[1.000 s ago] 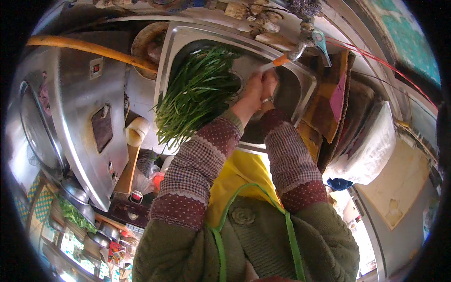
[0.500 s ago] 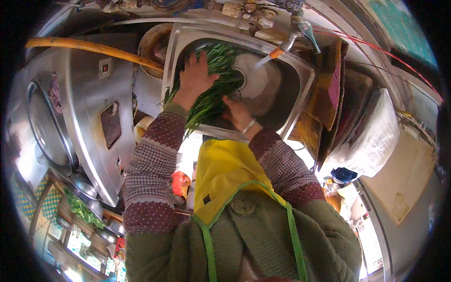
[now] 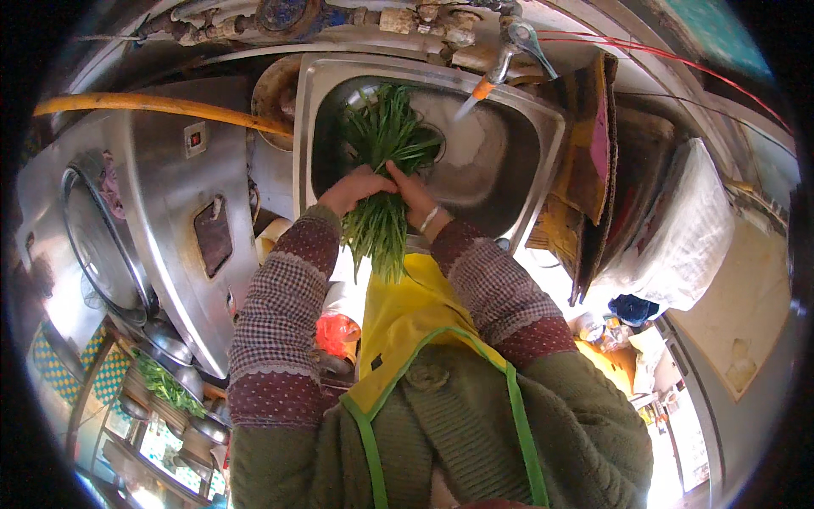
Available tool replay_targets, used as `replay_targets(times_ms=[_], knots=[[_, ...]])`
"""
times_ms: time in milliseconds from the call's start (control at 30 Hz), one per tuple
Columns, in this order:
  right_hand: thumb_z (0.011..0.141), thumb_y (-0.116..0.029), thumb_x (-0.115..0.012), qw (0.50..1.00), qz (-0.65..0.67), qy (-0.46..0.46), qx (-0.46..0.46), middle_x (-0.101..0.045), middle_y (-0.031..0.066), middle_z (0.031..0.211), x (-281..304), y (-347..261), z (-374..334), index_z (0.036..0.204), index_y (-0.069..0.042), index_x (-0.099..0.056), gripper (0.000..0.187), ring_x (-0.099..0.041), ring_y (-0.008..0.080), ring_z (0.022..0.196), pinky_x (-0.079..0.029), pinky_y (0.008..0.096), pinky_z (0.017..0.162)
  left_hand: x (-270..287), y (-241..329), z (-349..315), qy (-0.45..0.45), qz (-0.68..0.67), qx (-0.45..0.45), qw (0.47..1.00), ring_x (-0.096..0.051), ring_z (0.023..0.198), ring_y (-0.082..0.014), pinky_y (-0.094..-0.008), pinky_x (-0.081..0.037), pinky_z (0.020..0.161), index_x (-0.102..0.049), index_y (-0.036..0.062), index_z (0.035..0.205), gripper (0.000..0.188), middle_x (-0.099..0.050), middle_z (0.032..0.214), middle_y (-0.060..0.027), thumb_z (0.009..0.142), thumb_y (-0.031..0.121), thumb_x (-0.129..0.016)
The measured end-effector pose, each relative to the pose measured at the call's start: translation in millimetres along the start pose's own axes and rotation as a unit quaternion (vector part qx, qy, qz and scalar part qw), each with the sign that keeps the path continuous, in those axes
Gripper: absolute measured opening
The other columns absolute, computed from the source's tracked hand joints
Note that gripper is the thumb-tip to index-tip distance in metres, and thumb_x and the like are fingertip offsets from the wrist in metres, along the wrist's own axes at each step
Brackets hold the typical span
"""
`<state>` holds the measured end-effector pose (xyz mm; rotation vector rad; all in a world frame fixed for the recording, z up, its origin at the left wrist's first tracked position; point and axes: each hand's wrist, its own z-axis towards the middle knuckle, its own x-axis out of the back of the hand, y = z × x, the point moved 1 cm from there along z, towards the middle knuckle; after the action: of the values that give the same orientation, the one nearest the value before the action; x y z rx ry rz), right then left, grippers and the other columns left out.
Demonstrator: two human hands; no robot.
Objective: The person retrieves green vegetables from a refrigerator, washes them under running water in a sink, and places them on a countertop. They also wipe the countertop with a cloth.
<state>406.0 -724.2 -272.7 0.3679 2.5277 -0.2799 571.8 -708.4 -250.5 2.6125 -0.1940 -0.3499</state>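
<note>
A bunch of long, thin-leaved greens is gathered between my hands over the near left part of the steel sink. My left hand is closed round its middle from the left. From the right, my right hand closes on the same bunch, the two hands meeting at the thumbs. The leaves fan out into the basin beyond my hands, and their other ends hang over the sink's near edge toward my yellow apron. My fingers are partly hidden by the leaves.
A tap with an orange end reaches over the sink's far right. Cardboard and white plastic sheeting stand at the right. On the left are a steel unit, a yellow-orange pole and a round brown vessel.
My left hand was spread flat on the greens in the basin; it now grips them nearer me. My right hand has joined it, and the bunch is drawn together toward me.
</note>
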Motion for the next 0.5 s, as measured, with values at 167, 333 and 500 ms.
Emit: replay_targets(times_ms=[167, 333, 500], knots=[[0.097, -0.032, -0.068, 0.981, -0.145, 0.091, 0.087, -0.065, 0.0061, 0.122, 10.9, -12.3, -38.9, 0.136, -0.008, -0.056, 0.047, -0.064, 0.0188, 0.103, -0.056, 0.0373, 0.086, -59.5, 12.3, -18.3, 0.055, -0.167, -0.093, 0.98, -0.067, 0.092, -0.0189, -0.0347, -0.055, 0.08, -0.066, 0.0042, 0.12, 0.041, -0.069, 0.108, -0.0096, 0.081, 0.011, -0.072], [0.099, -0.034, -0.064, 0.971, -0.229, 0.034, 0.063, -0.064, 0.0096, 0.125, 13.9, -33.9, -87.5, 0.138, -0.005, -0.052, 0.05, -0.065, 0.0209, 0.101, -0.056, 0.0366, 0.08, -104.1, 28.8, -44.0, 0.139, 0.044, -0.14, 0.979, -0.063, 0.108, -0.0308, -0.0422, -0.052, 0.091, -0.054, 0.0019, 0.133, 0.061, -0.065, 0.118, -0.0171, 0.078, 0.024, -0.067], [0.103, -0.027, -0.059, 0.945, -0.277, 0.087, 0.154, -0.063, 0.0098, 0.123, 33.5, -17.3, -120.3, 0.137, -0.004, -0.048, 0.043, -0.065, 0.0222, 0.102, -0.056, 0.0378, 0.083, -147.6, -14.4, -35.3, 0.207, 0.065, -0.064, 0.974, -0.062, 0.114, -0.0416, -0.0461, -0.049, 0.096, -0.044, 0.0004, 0.139, 0.067, -0.057, 0.132, -0.0282, 0.079, 0.023, -0.065]])
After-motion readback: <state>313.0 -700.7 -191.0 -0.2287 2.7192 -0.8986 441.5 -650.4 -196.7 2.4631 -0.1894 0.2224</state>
